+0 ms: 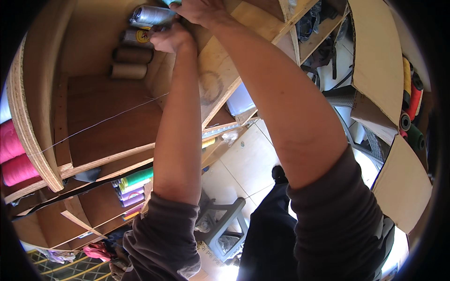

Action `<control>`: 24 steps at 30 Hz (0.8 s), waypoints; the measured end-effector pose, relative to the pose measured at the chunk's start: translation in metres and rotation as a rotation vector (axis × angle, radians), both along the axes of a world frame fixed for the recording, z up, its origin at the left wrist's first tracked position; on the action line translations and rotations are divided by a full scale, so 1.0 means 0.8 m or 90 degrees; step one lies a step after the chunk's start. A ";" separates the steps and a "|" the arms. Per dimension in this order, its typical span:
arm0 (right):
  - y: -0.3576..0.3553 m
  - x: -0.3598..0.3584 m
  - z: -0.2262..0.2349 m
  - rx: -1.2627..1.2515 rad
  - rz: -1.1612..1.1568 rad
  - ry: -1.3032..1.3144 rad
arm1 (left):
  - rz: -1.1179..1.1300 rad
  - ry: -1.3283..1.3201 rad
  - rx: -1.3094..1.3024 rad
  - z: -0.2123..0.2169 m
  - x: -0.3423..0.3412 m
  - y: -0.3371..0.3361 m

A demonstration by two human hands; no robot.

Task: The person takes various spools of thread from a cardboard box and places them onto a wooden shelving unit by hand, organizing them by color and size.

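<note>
Both my arms reach up to a wooden shelf compartment. My left hand [169, 37] is closed, its fingers curled beside a grey thread spool [131, 36] with a yellow label; what lies inside the fingers is hidden. Just above it lies a pale blue spool [152, 15]. My right hand [200, 11] is at the top edge, fingers bent against a teal spool [169, 2] that is mostly cut off by the frame. Below the grey spool lie a dark brown spool [133, 55] and a tan spool [129, 71], on their sides in a row.
A loose thread [110, 117] stretches across the compartment. Pink spools [16, 154] sit behind the left divider; several coloured spools [133, 187] fill a lower shelf. A grey stool [225, 229] stands on the tiled floor. At right are an open cardboard box [377, 56] and more spools.
</note>
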State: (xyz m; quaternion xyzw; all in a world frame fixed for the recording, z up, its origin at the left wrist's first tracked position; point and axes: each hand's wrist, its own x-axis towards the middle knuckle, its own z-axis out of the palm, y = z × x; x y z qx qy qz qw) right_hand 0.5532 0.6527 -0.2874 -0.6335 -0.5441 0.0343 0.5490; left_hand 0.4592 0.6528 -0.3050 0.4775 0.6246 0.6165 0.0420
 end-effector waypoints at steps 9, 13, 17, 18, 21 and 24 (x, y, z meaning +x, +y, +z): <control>-0.029 0.001 0.032 -0.100 0.161 -0.021 | 0.001 0.064 -0.038 0.014 -0.021 -0.009; 0.025 -0.006 -0.013 0.019 0.023 -0.095 | 0.006 0.044 -0.019 0.006 0.006 -0.002; 0.028 -0.019 -0.013 0.039 -0.031 -0.095 | -0.019 -0.080 -0.007 0.015 0.008 -0.002; 0.021 -0.025 -0.007 -0.024 0.012 -0.111 | -0.029 -0.107 0.010 0.016 -0.002 -0.002; 0.007 -0.029 0.014 -0.073 0.062 -0.105 | -0.003 -0.072 0.030 0.019 -0.027 0.016; 0.025 -0.011 -0.017 -0.099 -0.007 -0.128 | 0.020 -0.051 0.020 -0.010 0.003 0.008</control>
